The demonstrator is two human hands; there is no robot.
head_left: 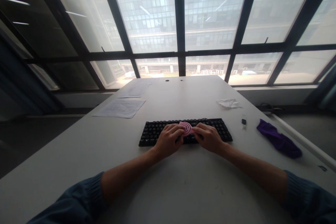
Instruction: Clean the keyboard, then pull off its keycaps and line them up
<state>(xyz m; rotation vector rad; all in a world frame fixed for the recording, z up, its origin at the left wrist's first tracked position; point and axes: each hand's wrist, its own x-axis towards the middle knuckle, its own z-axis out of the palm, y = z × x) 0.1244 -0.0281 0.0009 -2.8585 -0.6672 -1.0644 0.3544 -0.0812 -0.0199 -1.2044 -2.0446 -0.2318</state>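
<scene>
A small pink disc with dark concentric rings (186, 128) is held up over the middle of a black keyboard (150, 134). My left hand (168, 140) pinches its left side, fingertips closed at the edge. On the opposite side my right hand (209, 138) grips the disc's right edge between thumb and fingers. Both hands cover part of the keys behind and below them. I cannot tell exactly what kind of thing the pink disc is. The keyboard lies flat on the white table (168, 189).
Printed paper sheets (119, 108) lie to the left. To the right are a crumpled white tissue (229, 103), a small black-and-clear item (244, 121) and a purple cloth (279, 138). A tiny dark item (322, 168) sits near the right edge. Windows stand beyond the table.
</scene>
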